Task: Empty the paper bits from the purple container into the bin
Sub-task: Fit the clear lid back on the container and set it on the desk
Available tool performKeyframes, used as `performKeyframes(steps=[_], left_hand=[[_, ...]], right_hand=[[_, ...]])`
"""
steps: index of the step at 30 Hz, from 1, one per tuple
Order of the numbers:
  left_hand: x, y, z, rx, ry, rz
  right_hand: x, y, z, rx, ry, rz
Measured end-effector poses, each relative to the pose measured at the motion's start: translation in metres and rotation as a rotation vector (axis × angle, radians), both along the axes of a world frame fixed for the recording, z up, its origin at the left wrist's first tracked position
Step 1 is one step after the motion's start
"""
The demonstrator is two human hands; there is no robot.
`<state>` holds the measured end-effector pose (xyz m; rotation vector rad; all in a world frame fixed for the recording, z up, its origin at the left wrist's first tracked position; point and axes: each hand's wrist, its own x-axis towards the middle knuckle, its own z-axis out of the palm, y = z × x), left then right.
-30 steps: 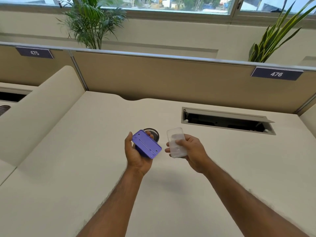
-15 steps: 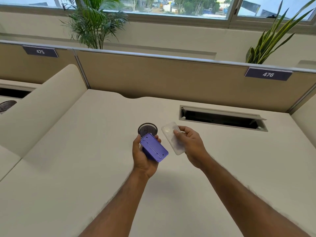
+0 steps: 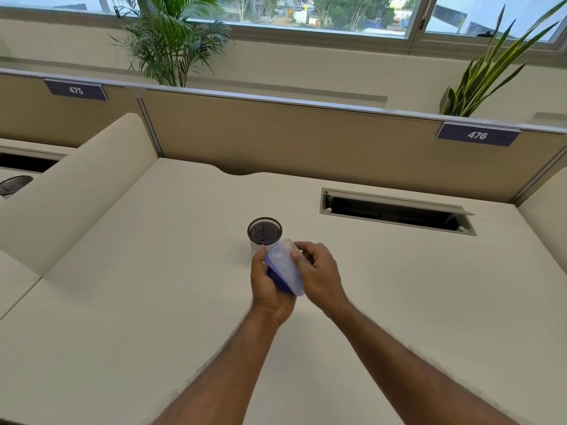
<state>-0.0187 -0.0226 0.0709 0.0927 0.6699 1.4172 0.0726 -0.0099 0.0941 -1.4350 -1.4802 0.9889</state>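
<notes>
A small black mesh bin (image 3: 264, 233) stands upright on the cream desk (image 3: 153, 302), just beyond my hands. My left hand (image 3: 268, 286) grips the purple container (image 3: 276, 279) from below and the left. A translucent clear lid (image 3: 287, 265) lies over the container's top face, and my right hand (image 3: 319, 276) holds that lid with fingers on its far edge. The container is tilted, its far end close to the bin's near rim. Whether the lid is fully seated cannot be told. No paper bits are visible.
An open cable slot (image 3: 395, 210) is sunk into the desk at the right rear. A tan partition (image 3: 306, 136) with labels 475 and 476 closes the back. A cream divider (image 3: 70, 191) rises on the left, with another mesh bin (image 3: 13, 184) beyond it.
My right hand has brought the clear lid leftward onto the purple container, which was held apart from it before. Both hands now meet just in front of the bin.
</notes>
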Motion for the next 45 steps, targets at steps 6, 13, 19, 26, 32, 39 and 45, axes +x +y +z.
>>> performKeyframes(steps=[6, 13, 19, 26, 32, 39, 45], left_hand=[[0.000, -0.005, 0.001, 0.002, -0.014, 0.003], [0.000, -0.011, 0.000, 0.000, -0.001, 0.001], [0.002, -0.013, 0.001, 0.030, 0.016, -0.034], [0.002, -0.011, 0.000, 0.054, 0.046, -0.059], [0.001, -0.011, -0.005, 0.055, 0.059, -0.110], [0.001, -0.009, -0.004, 0.101, 0.013, -0.109], [-0.004, -0.006, -0.002, 0.038, -0.039, -0.048]], right_hand=[[-0.003, -0.008, -0.003, 0.054, -0.045, 0.011], [0.003, -0.012, 0.002, 0.108, -0.081, 0.140], [0.006, -0.018, 0.006, 0.194, -0.284, 0.194], [0.004, -0.018, 0.009, 0.197, -0.370, 0.189], [0.005, -0.018, 0.001, 0.186, -0.422, 0.215], [0.001, -0.026, -0.006, 0.275, -0.465, 0.201], [0.005, -0.030, -0.002, 0.322, -0.428, 0.270]])
